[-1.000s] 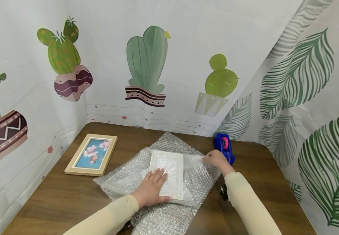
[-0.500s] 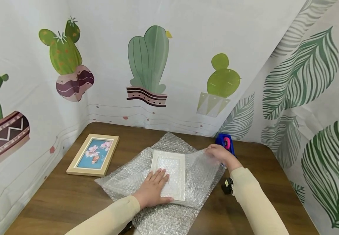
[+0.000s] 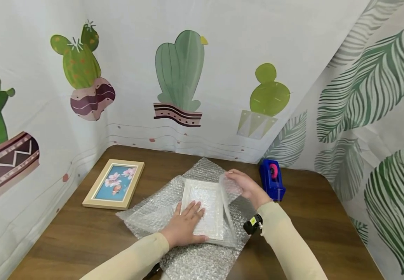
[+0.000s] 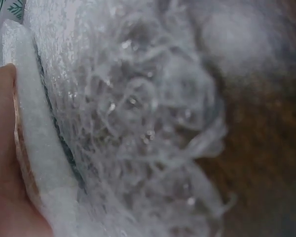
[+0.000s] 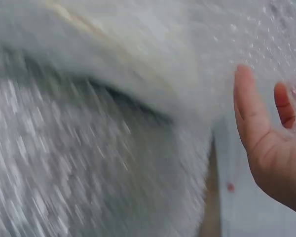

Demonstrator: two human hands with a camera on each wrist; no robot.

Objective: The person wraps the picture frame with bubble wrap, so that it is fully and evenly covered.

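Note:
A white picture frame (image 3: 216, 223) lies on a sheet of bubble wrap (image 3: 202, 262), with a layer of the wrap over it. My left hand (image 3: 184, 224) rests on the covered frame with its fingers spread; in the left wrist view its thumb (image 4: 2, 118) lies along the wrapped edge. At the frame's upper right, my right hand (image 3: 247, 188) pinches the raised right flap of bubble wrap (image 3: 225, 190). The right wrist view shows this hand (image 5: 271, 143) at the wrap, though blur hides much of the detail.
A tan picture frame (image 3: 114, 182) with a flower picture lies at the left of the wooden table (image 3: 69, 233). Behind the right hand stands a blue tape dispenser (image 3: 272, 184) with a pink core. A patterned cloth (image 3: 219, 77) hangs behind the table.
My right hand has swung the flap of bubble wrap leftward from near the tape dispenser toward the white frame. The dispenser is now more fully visible. The left hand stays on the frame.

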